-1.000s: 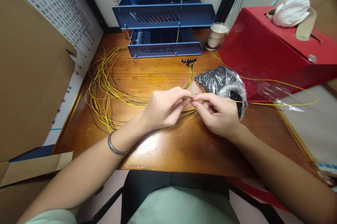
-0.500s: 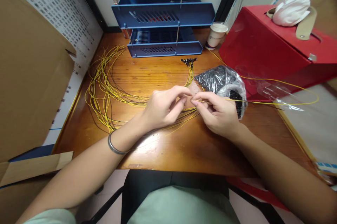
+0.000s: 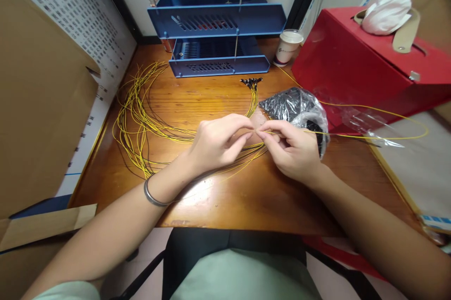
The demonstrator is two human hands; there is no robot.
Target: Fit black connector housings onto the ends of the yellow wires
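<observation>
Yellow wire (image 3: 369, 138) pinched at its tip between our hands.
Since a second ago, our left hand (image 3: 214, 142) and right hand (image 3: 292, 150) barely shifted, fingertips closed together on it.

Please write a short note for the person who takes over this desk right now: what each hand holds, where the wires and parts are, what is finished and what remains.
Left hand: grip pinched shut on the end of a yellow wire.
Right hand: pinches the same wire end; fingertips of both hands meet.
That wire loops off to the right, past the red box.
Done, it seems: wire bundle on the desk, black tips near the blue tray.
Left: bag of black parts, still fairly full.
</observation>
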